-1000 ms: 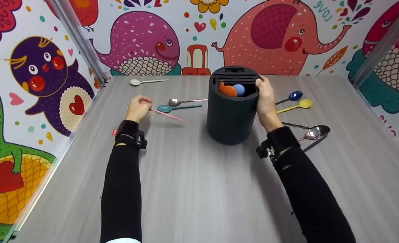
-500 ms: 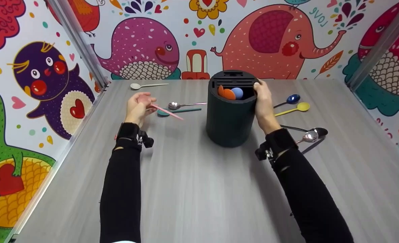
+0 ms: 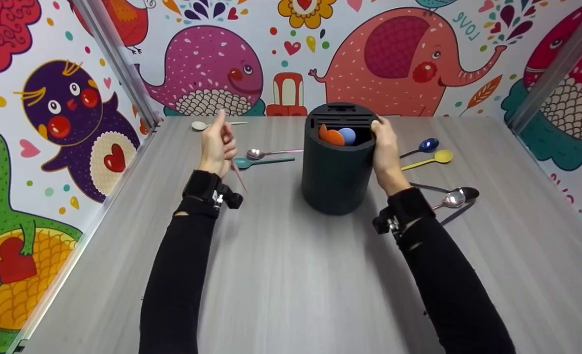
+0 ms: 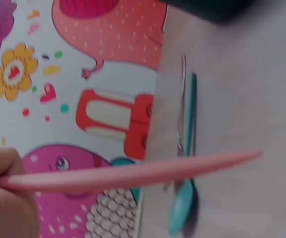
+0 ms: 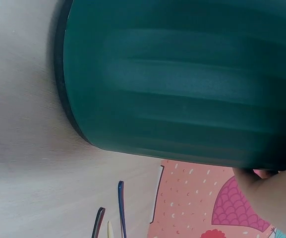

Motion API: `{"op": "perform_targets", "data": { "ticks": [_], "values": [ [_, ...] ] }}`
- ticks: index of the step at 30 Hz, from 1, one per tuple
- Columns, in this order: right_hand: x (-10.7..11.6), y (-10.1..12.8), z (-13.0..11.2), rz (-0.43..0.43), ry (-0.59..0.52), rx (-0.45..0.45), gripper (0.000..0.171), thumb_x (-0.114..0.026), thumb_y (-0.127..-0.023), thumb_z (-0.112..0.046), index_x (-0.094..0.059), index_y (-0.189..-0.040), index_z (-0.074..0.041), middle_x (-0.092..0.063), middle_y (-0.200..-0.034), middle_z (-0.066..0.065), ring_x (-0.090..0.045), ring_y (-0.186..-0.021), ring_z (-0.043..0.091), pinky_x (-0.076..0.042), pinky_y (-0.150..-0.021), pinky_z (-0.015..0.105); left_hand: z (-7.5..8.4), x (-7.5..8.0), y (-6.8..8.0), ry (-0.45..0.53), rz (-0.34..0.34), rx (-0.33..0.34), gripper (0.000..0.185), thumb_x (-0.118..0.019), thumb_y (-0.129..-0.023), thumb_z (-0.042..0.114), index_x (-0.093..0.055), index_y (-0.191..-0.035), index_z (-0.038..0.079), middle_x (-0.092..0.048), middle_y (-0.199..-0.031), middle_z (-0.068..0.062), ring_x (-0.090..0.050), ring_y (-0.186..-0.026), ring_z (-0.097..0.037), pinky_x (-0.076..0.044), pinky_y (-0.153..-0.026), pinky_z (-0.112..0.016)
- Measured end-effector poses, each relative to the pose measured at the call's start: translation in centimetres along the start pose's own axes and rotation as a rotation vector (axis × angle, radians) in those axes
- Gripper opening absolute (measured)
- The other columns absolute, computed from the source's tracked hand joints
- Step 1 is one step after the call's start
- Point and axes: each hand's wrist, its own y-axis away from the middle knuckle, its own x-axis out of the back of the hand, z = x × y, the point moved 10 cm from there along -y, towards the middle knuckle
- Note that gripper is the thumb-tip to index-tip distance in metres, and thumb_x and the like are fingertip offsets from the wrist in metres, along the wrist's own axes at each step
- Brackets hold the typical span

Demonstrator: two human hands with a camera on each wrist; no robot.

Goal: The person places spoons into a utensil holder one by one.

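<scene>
— Two hands busy? What shows?
— Left hand (image 3: 218,142) pinches a pink spoon (image 4: 133,173) above the desk (image 3: 291,275); its bowl is hidden. Right hand (image 3: 384,147) grips the dark holder (image 3: 337,167) rim, fingertips cut off behind it.

A staged recording booth, not a home: a grey wood-grain surface (image 3: 291,275) is boxed in on the left, far and right sides by cartoon-animal wall panels (image 3: 399,49) joined with bare metal corner posts (image 3: 118,64), with coloured spoons (image 3: 426,158) scattered across it.
</scene>
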Motion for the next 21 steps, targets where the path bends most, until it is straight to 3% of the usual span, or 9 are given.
{"op": "perform_targets", "data": {
  "ticks": [3, 6, 13, 21],
  "values": [
    [0.0, 0.0, 0.0, 0.004, 0.000, -0.003, 0.049, -0.034, -0.106, -0.029, -0.046, -0.145, -0.001, -0.051, -0.136, 0.011, -0.045, -0.122, 0.017, -0.032, -0.108, 0.031, -0.1, -2.5, 0.6, -0.022, -0.099, 0.024, 0.053, -0.041, -0.108, 0.041, -0.050, -0.065, 0.012, -0.031, -0.057, 0.007, -0.022, -0.041, -0.003, -0.015, -0.037, -0.018],
    [0.0, 0.0, 0.1, 0.006, 0.005, -0.006, 0.050, -0.034, -0.106, -0.029, -0.046, -0.146, -0.001, -0.050, -0.139, 0.012, -0.044, -0.123, 0.017, -0.031, -0.110, 0.032, -0.1, -4.7, 1.3, -0.032, -0.177, 0.029, 0.051, -0.040, -0.109, 0.034, -0.050, -0.065, 0.011, -0.032, -0.057, 0.006, -0.022, -0.041, -0.003, -0.015, -0.037, -0.017],
    [-0.4, 0.1, 0.0, -0.011, 0.026, -0.007, 0.050, -0.033, -0.106, -0.031, -0.045, -0.146, -0.002, -0.049, -0.139, 0.012, -0.043, -0.123, 0.018, -0.031, -0.112, 0.034, 1.1, -7.8, 2.9, -0.033, -0.220, -0.048, 0.043, -0.044, -0.105, 0.021, -0.058, -0.066, 0.008, -0.040, -0.057, 0.003, -0.024, -0.042, -0.003, -0.017, -0.037, -0.016],
    [0.0, 0.1, 0.0, -0.005, 0.044, -0.024, 0.050, -0.033, -0.105, -0.030, -0.046, -0.146, -0.003, -0.049, -0.137, 0.011, -0.043, -0.121, 0.018, -0.031, -0.111, 0.034, 4.0, -11.9, 4.5, -0.015, -0.305, -0.160, 0.040, -0.043, -0.106, 0.016, -0.061, -0.071, 0.009, -0.045, -0.058, 0.002, -0.024, -0.043, -0.005, -0.017, -0.038, -0.020]
  ]
}}
